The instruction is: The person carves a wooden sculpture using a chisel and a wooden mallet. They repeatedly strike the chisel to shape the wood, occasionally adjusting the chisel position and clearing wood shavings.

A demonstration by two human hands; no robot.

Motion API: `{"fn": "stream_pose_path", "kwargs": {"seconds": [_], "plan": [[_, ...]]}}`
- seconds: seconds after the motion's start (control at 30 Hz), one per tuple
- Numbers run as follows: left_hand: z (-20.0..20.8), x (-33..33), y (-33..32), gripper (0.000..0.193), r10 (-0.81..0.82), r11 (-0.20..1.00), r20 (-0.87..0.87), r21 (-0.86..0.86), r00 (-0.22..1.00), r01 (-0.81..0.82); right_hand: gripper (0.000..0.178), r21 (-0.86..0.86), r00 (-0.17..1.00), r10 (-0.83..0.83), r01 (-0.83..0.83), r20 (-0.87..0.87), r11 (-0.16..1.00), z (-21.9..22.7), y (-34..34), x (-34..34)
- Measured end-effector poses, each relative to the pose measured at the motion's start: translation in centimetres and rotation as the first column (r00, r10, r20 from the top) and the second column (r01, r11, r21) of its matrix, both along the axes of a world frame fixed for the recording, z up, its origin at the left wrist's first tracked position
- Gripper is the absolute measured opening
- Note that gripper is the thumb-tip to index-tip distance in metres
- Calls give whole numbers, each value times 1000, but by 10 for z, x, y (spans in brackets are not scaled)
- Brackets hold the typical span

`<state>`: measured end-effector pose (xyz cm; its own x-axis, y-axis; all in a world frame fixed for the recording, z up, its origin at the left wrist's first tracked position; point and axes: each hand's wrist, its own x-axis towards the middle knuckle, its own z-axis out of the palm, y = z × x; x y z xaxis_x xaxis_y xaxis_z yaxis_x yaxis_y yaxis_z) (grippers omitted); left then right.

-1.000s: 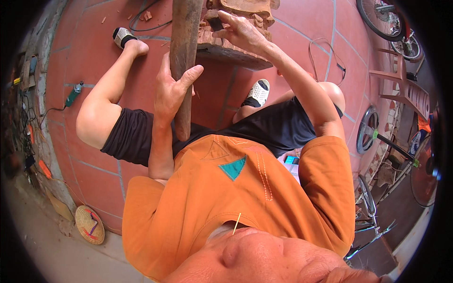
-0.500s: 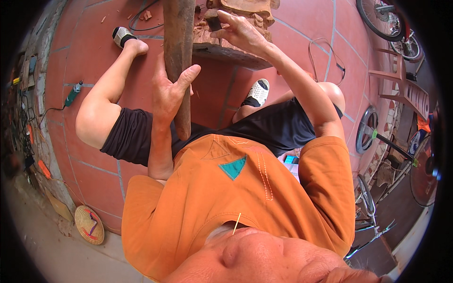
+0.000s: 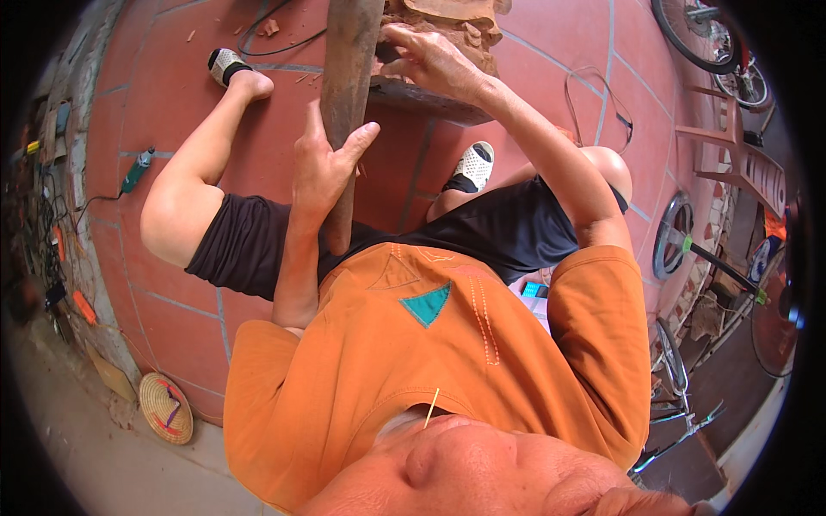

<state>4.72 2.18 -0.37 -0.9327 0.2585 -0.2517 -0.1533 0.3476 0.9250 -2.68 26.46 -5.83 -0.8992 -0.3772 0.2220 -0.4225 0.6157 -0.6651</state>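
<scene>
A long, dark wooden mallet [image 3: 351, 64] stands upright in the picture, its narrow end near my lap. My left hand [image 3: 323, 172] is closed round its lower part, with the thumb out to the right and the other fingers partly hidden. My right hand [image 3: 434, 64] reaches over a carved wood block [image 3: 477, 43] at the top centre, its fingers bent round a short, dark chisel [image 3: 385, 52]. The mallet's edge overlaps the chisel in the picture, so I cannot tell whether the two touch. The chisel's lower end is hidden.
A green corded power tool [image 3: 136, 170] lies on the red tile floor to the left, and wood chips [image 3: 272, 27] at the top. A conical hat [image 3: 165, 408] rests lower left. A plastic chair [image 3: 748, 163] and bicycle wheel [image 3: 697, 34] stand right.
My left hand and the mallet have shifted right, toward the chisel. The fingers of my right hand have bent further, and less of the chisel shows.
</scene>
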Motion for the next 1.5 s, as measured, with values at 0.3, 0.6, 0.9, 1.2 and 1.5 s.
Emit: {"fn": "stream_pose_path", "kwargs": {"seconds": [0.3, 0.6, 0.9, 1.2, 1.5], "plan": [[4, 2, -6, 50, 238, 877, -48, 441, 970, -194, 53, 5, 999, -5, 5, 48, 1000, 7, -10, -3], [-3, -2, -13, 50, 140, 917, 13, 376, 990, -135, 56, 42, 997, -4, 0, 82, 999, 11, -10, -3], [-14, -1, -12, 45, 0, 975, 86, 219, 996, -19, 58, 57, 1000, 8, -9, 19, 998, 6, -11, -4], [-2, 2, -13, 44, 180, 910, -46, 388, 983, -149, 56, 64, 1000, 1, -3, 24, 998, -1, -11, -7], [-18, 0, -17, 42, -32, 918, 165, 396, 986, -36, 47, -72, 994, -48, 55, 99, 996, -7, 6, -6]]}}
